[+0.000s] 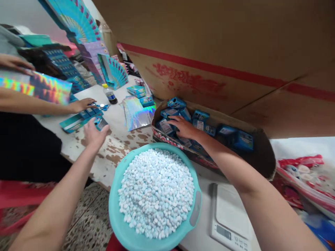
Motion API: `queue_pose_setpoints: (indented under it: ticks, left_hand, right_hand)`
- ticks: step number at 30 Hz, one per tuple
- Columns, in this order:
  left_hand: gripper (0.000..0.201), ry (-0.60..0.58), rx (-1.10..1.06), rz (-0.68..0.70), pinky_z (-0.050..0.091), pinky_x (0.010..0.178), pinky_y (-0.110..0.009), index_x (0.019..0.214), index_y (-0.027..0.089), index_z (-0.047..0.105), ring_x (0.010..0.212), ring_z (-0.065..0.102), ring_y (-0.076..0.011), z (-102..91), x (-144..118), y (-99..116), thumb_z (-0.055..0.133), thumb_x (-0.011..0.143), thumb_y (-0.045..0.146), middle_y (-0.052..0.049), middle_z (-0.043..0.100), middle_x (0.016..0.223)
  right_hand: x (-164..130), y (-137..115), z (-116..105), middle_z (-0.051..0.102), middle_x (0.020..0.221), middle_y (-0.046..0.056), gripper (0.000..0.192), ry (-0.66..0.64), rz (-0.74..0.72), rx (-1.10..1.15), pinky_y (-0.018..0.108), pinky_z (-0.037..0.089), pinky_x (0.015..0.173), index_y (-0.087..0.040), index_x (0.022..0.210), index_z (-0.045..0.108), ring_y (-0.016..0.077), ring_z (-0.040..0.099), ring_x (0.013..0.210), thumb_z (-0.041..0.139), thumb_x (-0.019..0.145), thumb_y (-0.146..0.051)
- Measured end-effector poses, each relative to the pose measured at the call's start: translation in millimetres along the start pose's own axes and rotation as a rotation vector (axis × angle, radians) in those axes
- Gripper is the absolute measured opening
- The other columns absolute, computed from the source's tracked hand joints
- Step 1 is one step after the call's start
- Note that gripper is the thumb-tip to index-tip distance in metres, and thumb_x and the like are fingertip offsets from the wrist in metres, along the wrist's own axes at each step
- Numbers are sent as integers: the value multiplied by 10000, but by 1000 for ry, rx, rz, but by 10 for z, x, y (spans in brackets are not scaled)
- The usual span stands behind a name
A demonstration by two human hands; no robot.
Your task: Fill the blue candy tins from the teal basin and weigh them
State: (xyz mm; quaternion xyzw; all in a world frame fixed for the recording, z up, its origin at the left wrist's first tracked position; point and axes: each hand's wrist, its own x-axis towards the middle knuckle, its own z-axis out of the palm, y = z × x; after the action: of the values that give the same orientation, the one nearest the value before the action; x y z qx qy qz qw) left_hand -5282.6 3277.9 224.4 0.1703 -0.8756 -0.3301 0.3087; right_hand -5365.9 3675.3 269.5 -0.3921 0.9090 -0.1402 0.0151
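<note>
Boxes (199, 123), small and blue, lie heaped in a shallow cardboard carton (261, 153) beyond the teal basin (125, 233) of pale blue and white pellets. Right hand (183, 127) rests palm down on the heap, fingers spread over one box, not closed round it. Left hand (94, 134) hovers left of the basin, open, over a small dark packet (101, 122) that it perhaps touches. Right of the basin sits a white scale (230, 218). Farther left, another person's hand (81, 104) rests on blue boxes laid flat (75, 120).
</note>
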Motion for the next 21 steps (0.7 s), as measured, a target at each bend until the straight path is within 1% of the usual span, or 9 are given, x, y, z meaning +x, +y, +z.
queue_pose_setpoints:
  ticks: [1, 3, 6, 8, 11, 13, 16, 19, 21]
  left_hand:
    - [661, -6, 3, -1, 401, 933, -506, 1145, 178, 545, 1217, 505, -369, -94, -234, 150, 638, 707, 666, -82, 574, 1193]
    - [524, -149, -110, 39, 479, 930, -415, 1232, 231, 550, 1104, 600, -251, -288, -769, 492, 560, 837, 576, -41, 614, 1206]
    - [417, -417, -108, 194, 430, 1050, -413, 1248, 232, 564, 1195, 558, -230, -478, -1490, 985, 489, 917, 474, -70, 597, 1296]
    - [462, -553, -50, 290, 367, 1114, -429, 1312, 226, 521, 1296, 483, -248, -479, -1788, 1204, 479, 925, 475, -95, 545, 1376]
    - [526, -684, 62, 334, 326, 1132, -453, 1370, 213, 467, 1351, 411, -270, -337, -1971, 1350, 450, 932, 505, -117, 479, 1437]
    - [551, -703, 140, 323, 338, 1104, -478, 1353, 192, 481, 1315, 420, -292, -223, -2003, 1396, 437, 928, 539, -134, 486, 1405]
    - [563, -666, 245, 318, 388, 1017, -497, 1293, 191, 532, 1198, 463, -316, -101, -2034, 1476, 488, 886, 578, -138, 530, 1293]
    - [480, -620, 313, 342, 431, 939, -458, 1205, 202, 588, 1068, 512, -298, -31, -2068, 1562, 553, 861, 535, -120, 565, 1153]
    - [374, -591, 329, 366, 449, 900, -418, 1127, 199, 625, 999, 538, -276, 10, -2082, 1600, 541, 880, 467, -113, 574, 1068]
  right_hand:
    - [79, -26, 24, 367, 1548, 62, 723, -59, -81, -43, 456, 361, 1114, -265, 1358, 535, 289, 339, 1413, 600, 703, 34]
    - [202, -39, 88, 316, 1576, 84, 701, -166, -162, -111, 510, 372, 1087, -244, 1351, 549, 351, 276, 1438, 566, 717, 54]
    - [305, 7, 185, 304, 1579, 101, 630, -219, -129, -49, 528, 360, 1089, -220, 1317, 578, 377, 336, 1403, 604, 731, 11]
    - [318, 39, 215, 374, 1544, 81, 587, -192, -89, 84, 519, 341, 1108, -217, 1244, 629, 362, 412, 1352, 651, 693, -14]
    - [275, 54, 206, 495, 1450, 58, 526, -117, -11, 253, 467, 340, 1126, -202, 1149, 680, 322, 473, 1306, 657, 653, -28]
    - [236, 44, 201, 487, 1447, 74, 508, -36, 64, 311, 415, 333, 1141, -178, 1160, 672, 292, 458, 1327, 641, 669, -55]
    - [218, 10, 246, 507, 1402, 138, 501, 93, 252, 398, 424, 372, 1106, -121, 1241, 606, 288, 467, 1314, 613, 743, -174]
    - [266, -45, 350, 648, 1165, 150, 485, 143, 442, 493, 453, 494, 938, -94, 1214, 592, 287, 611, 1101, 576, 807, -359]
    - [321, -91, 409, 688, 1010, 117, 490, 168, 538, 543, 443, 524, 862, -107, 1128, 619, 268, 649, 971, 638, 760, -430]
